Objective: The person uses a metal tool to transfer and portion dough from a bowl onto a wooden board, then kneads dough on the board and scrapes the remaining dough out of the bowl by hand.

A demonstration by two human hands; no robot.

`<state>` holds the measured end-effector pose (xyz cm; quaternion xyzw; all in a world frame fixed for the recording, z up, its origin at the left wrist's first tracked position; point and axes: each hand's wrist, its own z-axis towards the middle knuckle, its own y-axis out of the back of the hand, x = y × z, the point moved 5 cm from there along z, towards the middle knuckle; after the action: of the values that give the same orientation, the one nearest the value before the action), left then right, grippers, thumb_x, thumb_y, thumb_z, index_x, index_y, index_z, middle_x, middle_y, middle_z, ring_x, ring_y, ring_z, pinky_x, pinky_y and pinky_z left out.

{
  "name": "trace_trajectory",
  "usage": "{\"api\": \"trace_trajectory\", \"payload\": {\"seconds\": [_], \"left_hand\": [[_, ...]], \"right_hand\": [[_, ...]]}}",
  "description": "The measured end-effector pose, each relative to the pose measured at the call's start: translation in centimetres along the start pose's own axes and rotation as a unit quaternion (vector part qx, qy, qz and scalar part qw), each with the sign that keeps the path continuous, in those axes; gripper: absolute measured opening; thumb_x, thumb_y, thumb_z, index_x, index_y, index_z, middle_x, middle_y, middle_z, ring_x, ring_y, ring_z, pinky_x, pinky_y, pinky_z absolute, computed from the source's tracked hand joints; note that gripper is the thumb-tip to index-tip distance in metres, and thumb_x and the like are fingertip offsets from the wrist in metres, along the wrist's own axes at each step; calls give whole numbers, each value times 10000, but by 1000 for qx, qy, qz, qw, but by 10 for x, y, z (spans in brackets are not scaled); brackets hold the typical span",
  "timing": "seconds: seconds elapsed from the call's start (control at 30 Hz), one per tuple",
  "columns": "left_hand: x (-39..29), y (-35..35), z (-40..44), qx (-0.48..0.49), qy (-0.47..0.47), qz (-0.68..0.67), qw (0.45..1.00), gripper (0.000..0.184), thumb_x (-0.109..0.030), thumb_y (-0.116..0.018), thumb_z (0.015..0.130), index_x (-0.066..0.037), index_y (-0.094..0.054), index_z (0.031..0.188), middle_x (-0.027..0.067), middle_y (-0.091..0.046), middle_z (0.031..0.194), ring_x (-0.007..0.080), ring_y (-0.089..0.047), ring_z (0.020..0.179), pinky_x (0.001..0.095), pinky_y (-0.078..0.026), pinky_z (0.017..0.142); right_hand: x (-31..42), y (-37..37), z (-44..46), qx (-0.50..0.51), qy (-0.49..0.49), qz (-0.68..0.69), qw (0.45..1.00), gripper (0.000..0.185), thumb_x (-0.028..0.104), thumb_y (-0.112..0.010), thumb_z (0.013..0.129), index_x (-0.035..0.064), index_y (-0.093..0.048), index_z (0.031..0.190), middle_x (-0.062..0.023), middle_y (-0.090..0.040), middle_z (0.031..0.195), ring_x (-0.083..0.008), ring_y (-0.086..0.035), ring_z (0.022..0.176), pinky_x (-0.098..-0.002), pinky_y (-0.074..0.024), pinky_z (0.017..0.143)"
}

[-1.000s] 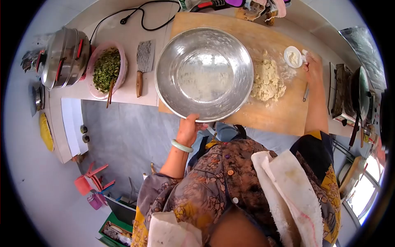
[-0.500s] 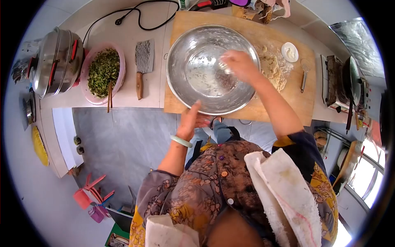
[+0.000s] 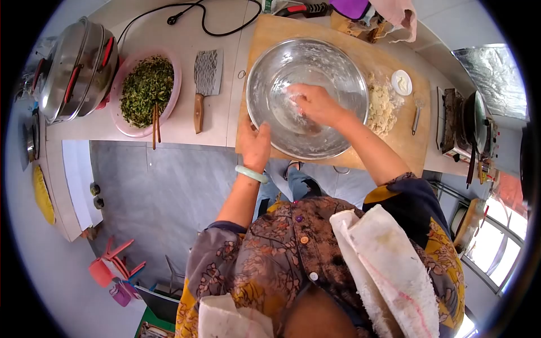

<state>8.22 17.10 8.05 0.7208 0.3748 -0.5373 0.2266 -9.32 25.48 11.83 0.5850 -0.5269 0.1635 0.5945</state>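
Observation:
A large steel mixing bowl stands on a wooden board, its inside streaked with white residue. My left hand grips the bowl's near-left side, thumb by the rim and fingers along the outside. Down inside the bowl is my right hand, its fingers curled together near the bottom. Whitish bits show around these fingers, but what they hold is hidden. Crumbly pale dough lies on the board just right of the bowl, with a small white dish holding something white beyond it.
To the left are a cleaver and a pink basin of chopped greens with chopsticks. A steamer pot stands farther left. A small whisk-like tool lies at the board's right, near a gas stove.
My right hand has moved left and lower inside the bowl. My left hand has shifted from the near edge to the bowl's left side. The view has moved slightly.

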Motion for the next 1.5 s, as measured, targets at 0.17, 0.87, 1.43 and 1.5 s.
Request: {"api": "trace_trajectory", "payload": {"seconds": [0.17,0.87,1.43,1.5], "left_hand": [[3,2,22,-67,-39,70,994,492,-5,-498,856,78,-406,1333,188,-559,1205,269,-565,1093,325,-433,949],[4,-5,31,-76,-55,65,993,471,75,-432,824,47,-483,1292,189,-588,1188,285,-573,1086,331,-426,959],[-2,-9,31,-83,-96,58,990,383,19,-411,886,29,-504,1257,147,-618,1129,217,-587,1009,317,-447,910],[1,-10,31,-85,-83,35,992,453,68,-396,835,37,-496,1276,166,-607,1147,237,-577,1049,318,-434,935]], "right_hand": [[-55,9,2,-88,-41,-135,986,421,147,-550,897,31,-509,1300,-215,-496,1341,-371,-513,1193,-405,-415,1008],[-54,-32,24,32,188,-331,924,497,30,-473,846,9,-460,1342,-191,-462,1379,-351,-448,1272,-418,-351,1083],[-10,-76,-1,27,150,-164,975,235,5,-566,744,-14,-565,978,-196,-565,994,-391,-535,1007,-464,-456,867],[-13,-72,-11,138,124,-145,972,248,15,-566,756,-17,-564,1002,-193,-565,991,-385,-541,998,-472,-460,860]]}}
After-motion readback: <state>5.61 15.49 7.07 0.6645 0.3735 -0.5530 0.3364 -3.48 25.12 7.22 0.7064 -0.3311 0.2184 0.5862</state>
